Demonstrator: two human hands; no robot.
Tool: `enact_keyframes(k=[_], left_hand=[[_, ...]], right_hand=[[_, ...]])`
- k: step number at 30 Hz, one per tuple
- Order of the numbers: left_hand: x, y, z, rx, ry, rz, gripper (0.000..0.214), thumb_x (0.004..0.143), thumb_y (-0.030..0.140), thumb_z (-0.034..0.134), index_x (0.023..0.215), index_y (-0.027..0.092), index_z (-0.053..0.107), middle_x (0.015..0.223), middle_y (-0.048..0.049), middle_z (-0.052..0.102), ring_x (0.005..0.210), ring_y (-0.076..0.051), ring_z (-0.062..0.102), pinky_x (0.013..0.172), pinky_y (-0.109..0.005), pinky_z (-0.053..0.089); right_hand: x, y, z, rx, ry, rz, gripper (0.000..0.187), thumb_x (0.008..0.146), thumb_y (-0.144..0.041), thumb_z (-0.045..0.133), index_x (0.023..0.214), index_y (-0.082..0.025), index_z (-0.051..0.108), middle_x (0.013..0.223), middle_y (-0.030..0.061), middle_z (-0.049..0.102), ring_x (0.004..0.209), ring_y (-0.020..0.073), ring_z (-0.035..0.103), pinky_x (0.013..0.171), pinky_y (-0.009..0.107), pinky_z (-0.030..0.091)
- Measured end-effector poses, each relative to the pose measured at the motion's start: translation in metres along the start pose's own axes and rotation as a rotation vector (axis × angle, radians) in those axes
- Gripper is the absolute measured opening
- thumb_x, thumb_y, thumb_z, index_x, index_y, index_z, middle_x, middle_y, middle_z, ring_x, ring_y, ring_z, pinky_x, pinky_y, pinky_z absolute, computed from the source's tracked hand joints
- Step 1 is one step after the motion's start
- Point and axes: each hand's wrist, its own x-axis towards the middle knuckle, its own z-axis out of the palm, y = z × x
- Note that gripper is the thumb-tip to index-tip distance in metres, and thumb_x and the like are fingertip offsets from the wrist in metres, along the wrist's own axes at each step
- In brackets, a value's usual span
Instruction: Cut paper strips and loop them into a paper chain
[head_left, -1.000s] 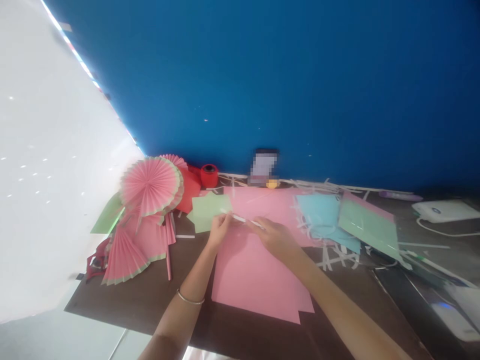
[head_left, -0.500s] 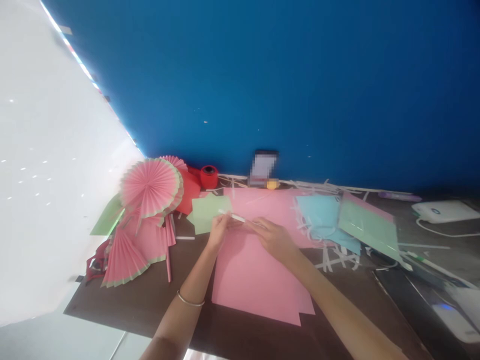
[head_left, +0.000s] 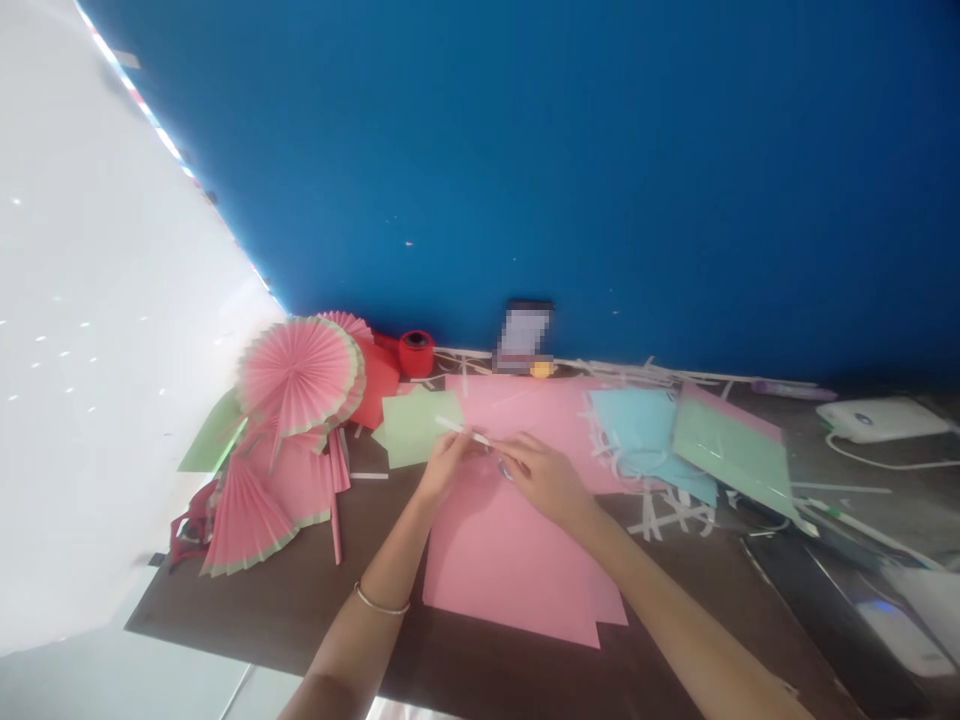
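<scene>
My left hand (head_left: 445, 462) is closed on a thin white strip (head_left: 451, 425), whose free end points up to the left. My right hand (head_left: 541, 476) pinches near the strip's other end, fingertips close to the left ones. Under the right fingers shows a small, pale curved edge (head_left: 505, 470), too blurred to name. Both hands are just above the pink paper sheets (head_left: 517, 570) stacked on the dark table (head_left: 300, 610). Light green paper (head_left: 409, 425) lies beyond the left hand.
Pink folded paper fans with green edges (head_left: 300, 370) stand at the left, near a red tape roll (head_left: 416, 353). Blue paper (head_left: 637, 420), white paper scraps (head_left: 675, 512) and a plastic-wrapped green packet (head_left: 727, 445) lie right. A white device with a cable (head_left: 885, 420) sits farther right.
My right hand has turned slightly and its fingers have shifted along the strip. The pale curved edge now shows below them. My left hand stays nearly in place.
</scene>
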Motion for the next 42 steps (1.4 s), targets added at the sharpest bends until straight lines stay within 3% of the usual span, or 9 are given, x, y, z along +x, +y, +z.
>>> enact_keyframes(k=[6, 15, 20, 24, 28, 32, 37, 42], left_hand=[[0.000, -0.001, 0.000, 0.028, -0.061, -0.022, 0.049, 0.077, 0.056, 0.055, 0.094, 0.012, 0.066, 0.076, -0.0079, 0.069, 0.073, -0.020, 0.066, 0.070, -0.030, 0.050], [-0.005, 0.004, 0.000, 0.085, -0.105, 0.012, 0.038, 0.067, 0.034, 0.073, 0.098, 0.014, 0.064, 0.078, -0.0049, 0.068, 0.074, -0.016, 0.064, 0.070, -0.026, 0.048], [-0.004, 0.008, -0.001, 0.071, -0.138, -0.006, 0.042, 0.068, 0.039, 0.071, 0.100, 0.013, 0.063, 0.074, -0.0052, 0.068, 0.066, -0.015, 0.063, 0.064, -0.025, 0.048], [-0.005, 0.011, 0.001, 0.125, -0.160, -0.064, 0.040, 0.070, 0.047, 0.067, 0.084, 0.009, 0.067, 0.073, -0.0078, 0.070, 0.059, -0.014, 0.062, 0.065, -0.028, 0.048], [-0.004, 0.010, 0.002, 0.176, -0.179, -0.142, 0.044, 0.069, 0.051, 0.066, 0.074, 0.008, 0.069, 0.071, -0.0088, 0.070, 0.063, -0.018, 0.064, 0.068, -0.030, 0.049], [-0.003, 0.007, 0.002, 0.124, -0.175, -0.195, 0.049, 0.070, 0.056, 0.062, 0.073, 0.007, 0.069, 0.072, -0.0110, 0.070, 0.065, -0.021, 0.066, 0.065, -0.031, 0.050], [-0.004, 0.007, 0.003, 0.064, -0.213, -0.150, 0.045, 0.073, 0.052, 0.062, 0.079, 0.008, 0.069, 0.082, -0.0136, 0.070, 0.072, -0.021, 0.066, 0.070, -0.032, 0.050], [-0.003, 0.007, 0.005, 0.042, -0.181, -0.169, 0.044, 0.069, 0.051, 0.065, 0.075, 0.008, 0.068, 0.074, -0.0115, 0.070, 0.067, -0.020, 0.066, 0.067, -0.031, 0.049]], right_hand=[[-0.001, -0.002, 0.001, 0.010, -0.016, 0.010, 0.033, 0.089, -0.019, 0.040, 0.113, -0.028, 0.060, 0.094, 0.0021, 0.066, 0.080, 0.0152, 0.063, 0.072, 0.031, 0.053], [0.004, -0.008, -0.003, 0.207, 0.005, 0.107, 0.024, 0.086, -0.019, 0.042, 0.088, -0.024, 0.066, 0.093, 0.0022, 0.067, 0.083, 0.0158, 0.062, 0.075, 0.031, 0.051], [0.003, -0.006, -0.005, 0.273, 0.028, 0.195, 0.022, 0.085, -0.022, 0.045, 0.086, -0.022, 0.067, 0.087, 0.0035, 0.067, 0.078, 0.0166, 0.063, 0.068, 0.029, 0.051], [0.001, -0.003, -0.008, 0.318, -0.009, 0.234, 0.022, 0.085, -0.023, 0.046, 0.087, -0.022, 0.068, 0.089, 0.0040, 0.067, 0.081, 0.0172, 0.063, 0.070, 0.029, 0.050], [-0.002, -0.001, -0.009, 0.279, -0.053, 0.256, 0.022, 0.085, -0.024, 0.046, 0.090, -0.021, 0.068, 0.091, 0.0047, 0.068, 0.083, 0.0177, 0.062, 0.074, 0.030, 0.049], [-0.005, -0.001, -0.008, 0.188, -0.002, 0.224, 0.024, 0.085, -0.023, 0.044, 0.090, -0.022, 0.067, 0.094, 0.0050, 0.068, 0.085, 0.0182, 0.063, 0.077, 0.032, 0.049], [-0.012, -0.005, -0.007, 0.078, 0.012, 0.180, 0.026, 0.087, -0.023, 0.042, 0.097, -0.025, 0.066, 0.096, 0.0039, 0.067, 0.086, 0.0177, 0.063, 0.076, 0.032, 0.050], [-0.018, -0.005, -0.002, 0.047, -0.005, 0.160, 0.028, 0.089, -0.022, 0.040, 0.103, -0.026, 0.064, 0.103, 0.0022, 0.066, 0.093, 0.0166, 0.062, 0.081, 0.031, 0.050]])
